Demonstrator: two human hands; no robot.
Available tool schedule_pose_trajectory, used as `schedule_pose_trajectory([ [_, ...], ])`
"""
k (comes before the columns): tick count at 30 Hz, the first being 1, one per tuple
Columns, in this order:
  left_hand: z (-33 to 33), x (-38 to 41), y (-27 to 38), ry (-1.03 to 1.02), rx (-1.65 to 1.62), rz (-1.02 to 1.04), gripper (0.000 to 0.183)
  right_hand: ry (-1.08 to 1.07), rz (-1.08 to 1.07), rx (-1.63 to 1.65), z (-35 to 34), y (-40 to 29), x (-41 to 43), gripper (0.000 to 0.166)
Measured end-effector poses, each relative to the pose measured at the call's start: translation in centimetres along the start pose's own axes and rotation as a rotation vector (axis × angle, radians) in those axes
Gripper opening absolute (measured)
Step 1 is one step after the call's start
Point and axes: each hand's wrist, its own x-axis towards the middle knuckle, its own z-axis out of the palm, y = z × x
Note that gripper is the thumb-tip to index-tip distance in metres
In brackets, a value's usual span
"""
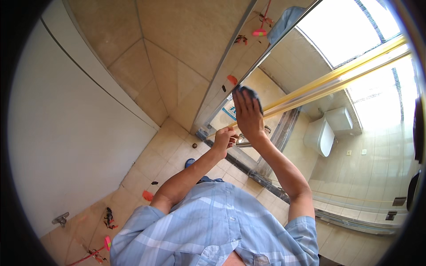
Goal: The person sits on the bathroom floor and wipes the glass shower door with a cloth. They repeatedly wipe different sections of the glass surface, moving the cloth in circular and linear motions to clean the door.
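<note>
My right hand (248,116) lies flat with fingers stretched out over a dark blue cloth (255,96), pressing it on a glass panel (279,79) near its metal edge. My left hand (225,139) is lower and to the left, its fingers curled beside a shiny metal handle (244,145) on the glass. Whether those fingers grip anything is hidden. Just left of the cloth, a blue-and-white patch with writing (229,111) shows at the glass.
Through the glass appear a white toilet (322,133) and a gold-coloured bar (339,78). A white door (83,133) with a metal handle (61,219) stands left. On the tiled floor lie a pink broom (107,243), an orange scrap (147,196) and dark debris (108,217).
</note>
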Motion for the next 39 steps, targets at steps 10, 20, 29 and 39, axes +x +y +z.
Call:
schedule_pose_trajectory([
  [10,-2.7,1.4,-1.9,0.089,-0.066,-0.051,0.011,-0.122,-0.349,0.346,2.6,-0.1,-1.5,0.047],
  [20,-4.5,1.6,-1.4,0.155,-0.146,-0.013,0.021,-0.667,-0.861,0.001,9.9,-6.6,-1.8,0.049],
  [29,-7.6,0.5,-2.7,0.228,-0.257,0.017,0.024,-0.797,-1.16,-0.247,18.9,-16.9,-1.8,0.058],
  [39,-7.7,0.4,-0.8,0.169,-0.192,0.064,0.013,-0.711,-1.113,-0.086,9.3,-8.7,1.0,0.028],
])
